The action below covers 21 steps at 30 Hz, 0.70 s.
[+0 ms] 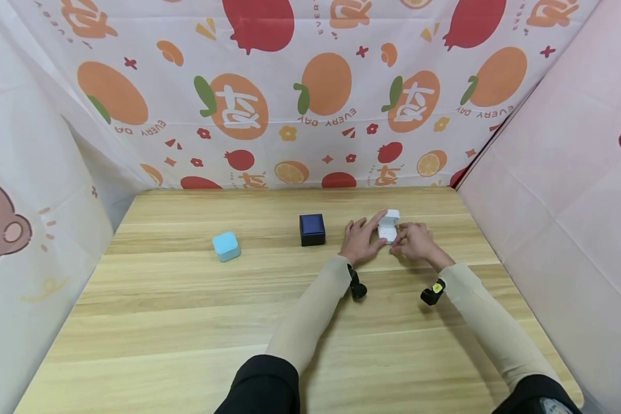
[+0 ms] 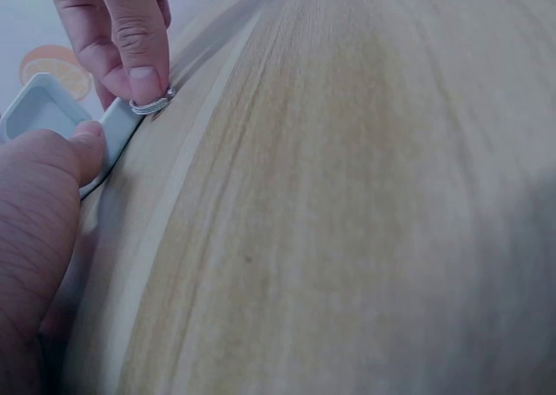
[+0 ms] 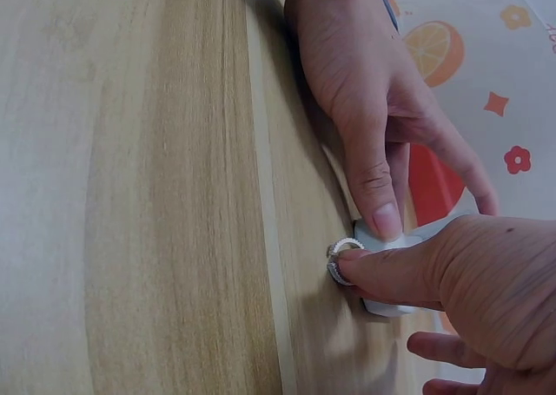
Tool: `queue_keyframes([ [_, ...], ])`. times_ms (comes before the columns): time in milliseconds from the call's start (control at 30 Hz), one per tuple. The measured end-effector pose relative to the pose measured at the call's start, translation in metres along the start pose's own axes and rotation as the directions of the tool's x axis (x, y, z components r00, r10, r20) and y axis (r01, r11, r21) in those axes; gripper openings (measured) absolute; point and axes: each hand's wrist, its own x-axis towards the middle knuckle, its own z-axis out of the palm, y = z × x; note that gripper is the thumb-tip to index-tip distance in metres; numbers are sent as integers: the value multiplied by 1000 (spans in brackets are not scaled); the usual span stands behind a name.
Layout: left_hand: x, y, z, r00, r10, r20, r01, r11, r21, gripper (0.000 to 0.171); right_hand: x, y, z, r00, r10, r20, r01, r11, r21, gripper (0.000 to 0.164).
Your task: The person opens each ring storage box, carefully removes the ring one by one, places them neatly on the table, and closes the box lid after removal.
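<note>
A small white ring box (image 1: pixel 387 232) stands on the table with its lid raised. My left hand (image 1: pixel 359 241) holds the box from its left side, index finger up at the lid and thumb on the lower part near the front. At the box's front right, my right hand (image 1: pixel 419 244) pinches a silver ring (image 2: pixel 149 108) between thumb and fingers. The ring is studded with small sparkling stones and overlaps the box's front edge in the right wrist view. In that view my right thumb and the ring hide part of the box.
A dark blue box (image 1: pixel 312 231) sits left of my left hand, and a light blue rounded box (image 1: pixel 226 246) lies farther left. Behind the wooden table (image 1: pixel 186 322) hangs a fruit-print cloth (image 1: pixel 176 115). Pale cloths also hang at both sides.
</note>
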Motion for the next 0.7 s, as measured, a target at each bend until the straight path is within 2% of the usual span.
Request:
queue_keyframes([
  [700,-1,0,-2,1000,0,-1,0,1000,11,78,0,2,4,999,-16,-34,17,1000,11,8],
])
